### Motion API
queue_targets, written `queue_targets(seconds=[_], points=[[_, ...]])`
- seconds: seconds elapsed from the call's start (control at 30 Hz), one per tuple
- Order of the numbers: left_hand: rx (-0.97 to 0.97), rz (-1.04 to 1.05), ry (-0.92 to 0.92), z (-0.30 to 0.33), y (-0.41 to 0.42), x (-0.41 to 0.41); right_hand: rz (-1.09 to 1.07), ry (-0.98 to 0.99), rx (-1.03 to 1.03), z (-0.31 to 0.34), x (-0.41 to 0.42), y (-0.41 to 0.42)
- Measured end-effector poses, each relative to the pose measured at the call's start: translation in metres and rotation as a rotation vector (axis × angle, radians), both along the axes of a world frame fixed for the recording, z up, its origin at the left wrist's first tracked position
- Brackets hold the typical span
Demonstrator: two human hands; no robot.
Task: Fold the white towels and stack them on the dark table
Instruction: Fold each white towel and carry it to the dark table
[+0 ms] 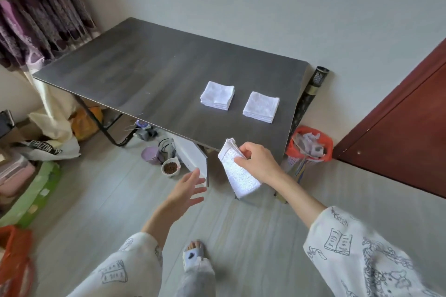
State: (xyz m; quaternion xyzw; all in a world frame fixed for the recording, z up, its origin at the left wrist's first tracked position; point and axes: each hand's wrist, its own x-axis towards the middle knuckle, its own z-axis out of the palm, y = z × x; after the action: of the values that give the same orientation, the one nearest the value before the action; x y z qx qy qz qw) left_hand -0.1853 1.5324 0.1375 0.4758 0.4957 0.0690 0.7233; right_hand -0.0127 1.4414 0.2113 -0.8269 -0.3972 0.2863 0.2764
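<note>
Two stacks of folded white towels lie on the dark table (154,75), the left stack (217,95) and the right stack (261,106) side by side near the table's right end. My right hand (255,160) pinches the upper end of a folded white towel (237,171), which hangs down in front of the table's near edge. To the left of that towel, over the floor, my left hand (187,188) is held out with fingers straight and holds nothing.
An orange waste basket (310,147) and a dark tube (311,94) stand right of the table. Under and beside the table are a white box (191,154), a small bowl (170,167), a purple pot and bags. A brown door (405,128) is at right.
</note>
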Motion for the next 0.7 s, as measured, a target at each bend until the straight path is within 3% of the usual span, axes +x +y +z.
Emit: queue_targets(seconds=[0.13, 0.33, 0.5, 0.7], points=[[-0.104, -0.021, -0.042, -0.005, 0.082, 0.027, -0.007, 0.151, 0.056, 0.010, 0.010, 0.081], [-0.298, -0.129, -0.356, -0.007, 0.178, 0.082, -0.230, 0.499, 0.156, 0.005, 0.054, 0.149], [-0.043, -0.163, -0.136, -0.020, 0.235, 0.132, -0.339, 0.550, 0.054, -0.034, 0.100, 0.191], [0.079, -0.180, -0.019, -0.028, 0.301, 0.199, -0.396, 0.623, -0.013, -0.067, 0.162, 0.255]])
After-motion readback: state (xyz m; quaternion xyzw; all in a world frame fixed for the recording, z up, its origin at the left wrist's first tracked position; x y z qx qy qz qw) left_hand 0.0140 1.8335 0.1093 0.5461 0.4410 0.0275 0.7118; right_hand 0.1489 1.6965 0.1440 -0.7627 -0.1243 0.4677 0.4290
